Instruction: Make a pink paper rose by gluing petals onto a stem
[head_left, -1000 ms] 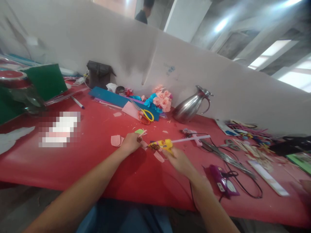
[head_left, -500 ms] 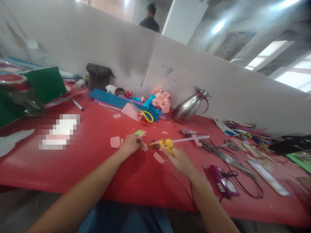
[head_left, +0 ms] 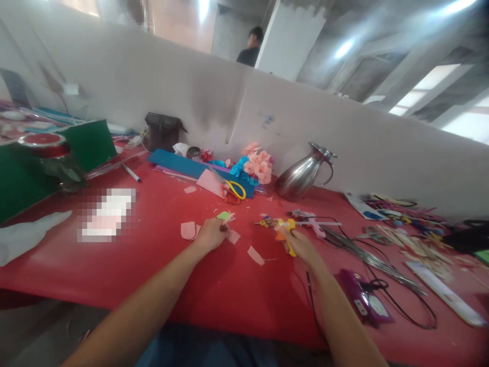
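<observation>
Holding a yellow glue gun [head_left: 286,228], the right hand [head_left: 303,246] has its fingers curled round the handle, near the front of the silver jug [head_left: 300,176] on the red table [head_left: 153,265]. The left hand [head_left: 211,235] is farther from the jug and pinches what looks like a small paper bit [head_left: 225,216], but it is too blurry to be sure. Scissors [head_left: 233,188] and pink paper flowers [head_left: 257,165] lie just beside the jug.
</observation>
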Demonstrator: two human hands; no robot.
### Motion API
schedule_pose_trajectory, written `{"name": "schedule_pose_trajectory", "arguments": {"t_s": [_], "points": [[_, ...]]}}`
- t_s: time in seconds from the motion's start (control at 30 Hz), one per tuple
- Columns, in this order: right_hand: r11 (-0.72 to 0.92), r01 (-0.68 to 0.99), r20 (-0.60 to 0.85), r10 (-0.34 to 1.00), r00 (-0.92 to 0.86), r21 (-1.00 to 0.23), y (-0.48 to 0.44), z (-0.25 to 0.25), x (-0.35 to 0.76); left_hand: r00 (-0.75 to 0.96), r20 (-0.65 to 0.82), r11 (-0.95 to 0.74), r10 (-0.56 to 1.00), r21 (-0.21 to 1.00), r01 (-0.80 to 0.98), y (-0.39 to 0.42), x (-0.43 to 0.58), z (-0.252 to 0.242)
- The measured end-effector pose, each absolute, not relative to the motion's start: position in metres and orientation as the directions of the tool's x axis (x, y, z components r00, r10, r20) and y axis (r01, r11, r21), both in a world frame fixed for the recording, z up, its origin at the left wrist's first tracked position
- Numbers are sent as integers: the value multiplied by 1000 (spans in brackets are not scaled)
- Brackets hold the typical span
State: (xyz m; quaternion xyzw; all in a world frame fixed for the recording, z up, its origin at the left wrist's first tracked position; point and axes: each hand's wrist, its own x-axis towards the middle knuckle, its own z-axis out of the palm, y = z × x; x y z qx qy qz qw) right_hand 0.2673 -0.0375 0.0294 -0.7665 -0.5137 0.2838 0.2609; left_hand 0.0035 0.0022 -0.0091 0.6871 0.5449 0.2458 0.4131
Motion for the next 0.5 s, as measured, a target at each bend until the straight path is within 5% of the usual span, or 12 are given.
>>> {"name": "schedule_pose_trajectory", "arguments": {"t_s": [0.1, 0.17, 0.27, 0.33, 0.43, 0.5], "points": [[-371, 745, -123, 922, 368, -554, -32, 31, 285, 248, -130, -13, 960, 863, 504, 5, 5, -11], [-393, 857, -70, 917, 393, -332, -31, 38, 290, 267, -116, -20, 957, 888, 459, 6, 6, -10], [-358, 934, 219, 913, 345, 19, -31, 49, 279, 273, -44, -76, 961, 908, 412, 6, 8, -6], [-176, 984, 268, 947, 176, -27, -28, 54, 258, 257, 49, -148, 965, 912, 383, 5, 9, -4], [213, 927, 196, 968, -157, -310, -23, 57, 214, 261, 158, -238, 952, 920, 313, 4, 11, -3], [323, 850, 140, 946, -291, -416, -18, 57, 186, 261, 238, -309, 936, 908, 282, 3, 10, -3]]}}
